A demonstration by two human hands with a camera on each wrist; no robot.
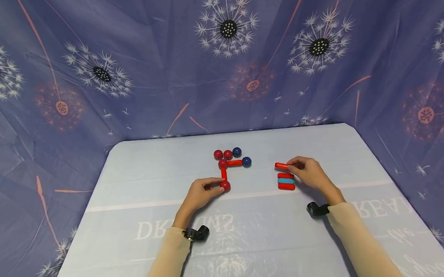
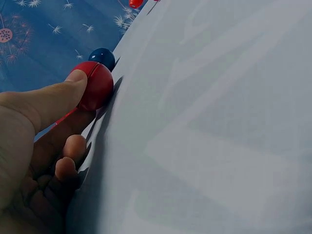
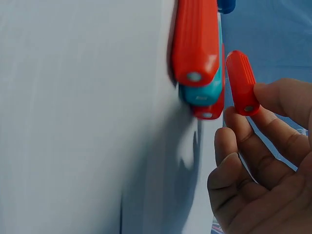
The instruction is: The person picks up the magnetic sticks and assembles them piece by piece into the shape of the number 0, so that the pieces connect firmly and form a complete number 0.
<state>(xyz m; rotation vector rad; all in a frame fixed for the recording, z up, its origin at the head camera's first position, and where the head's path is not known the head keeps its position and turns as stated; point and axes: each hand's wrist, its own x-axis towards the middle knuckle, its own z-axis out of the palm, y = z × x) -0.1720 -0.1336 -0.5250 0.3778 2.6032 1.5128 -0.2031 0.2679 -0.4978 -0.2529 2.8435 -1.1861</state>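
Observation:
My left hand (image 1: 200, 194) pinches a glossy red ball (image 2: 100, 90) between thumb and fingers. That ball is the near end of an L-shaped piece on the table: a red stick (image 1: 224, 173) runs from it to a red corner ball (image 1: 222, 164), and another red stick (image 1: 235, 163) leads right to a dark blue ball (image 1: 247, 161). To the right, my right hand (image 1: 306, 172) pinches one end of a red magnetic stick (image 3: 240, 80) with a metal disc in its end. It is held just beyond a row of sticks, apart from them.
The row holds a red stick (image 1: 285, 175), a light blue stick (image 1: 286, 181) and a nearer red stick (image 1: 286, 187). Behind the L-shaped piece sit two red balls (image 1: 218, 154) and a dark blue ball (image 1: 237, 152). A patterned curtain (image 1: 185, 72) hangs behind the white-covered table (image 1: 261, 239).

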